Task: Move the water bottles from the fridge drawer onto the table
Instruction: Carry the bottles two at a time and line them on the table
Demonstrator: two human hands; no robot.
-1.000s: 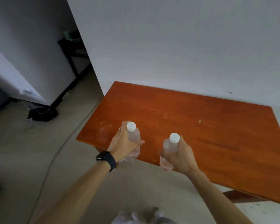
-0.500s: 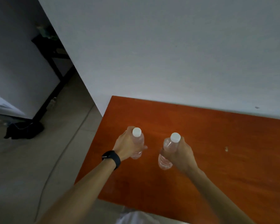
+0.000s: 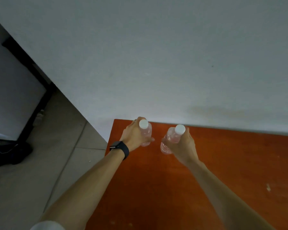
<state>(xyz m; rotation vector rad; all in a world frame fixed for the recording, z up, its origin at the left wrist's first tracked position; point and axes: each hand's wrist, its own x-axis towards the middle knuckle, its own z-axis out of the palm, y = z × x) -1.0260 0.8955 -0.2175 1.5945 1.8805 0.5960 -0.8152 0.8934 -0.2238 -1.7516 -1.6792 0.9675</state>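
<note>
Table (image 3: 231,163) wood lies directly under both loads; left hand (image 3: 133,136) curls round the left bottle (image 3: 146,132) from nine o'clock, right hand (image 3: 183,145) clasps the right bottle (image 3: 169,140) from three o'clock; each bottle's long axis is near upright, cap topmost; both arms stretch toward twelve o'clock, close to the wall (image 3: 156,63); whether either base touches the top I cannot tell; neither hand looks nearer.

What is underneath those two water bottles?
The orange table lies beneath the left bottle and the right bottle. The left hand and right hand wrap them, so whether they rest on it is hidden.
</note>
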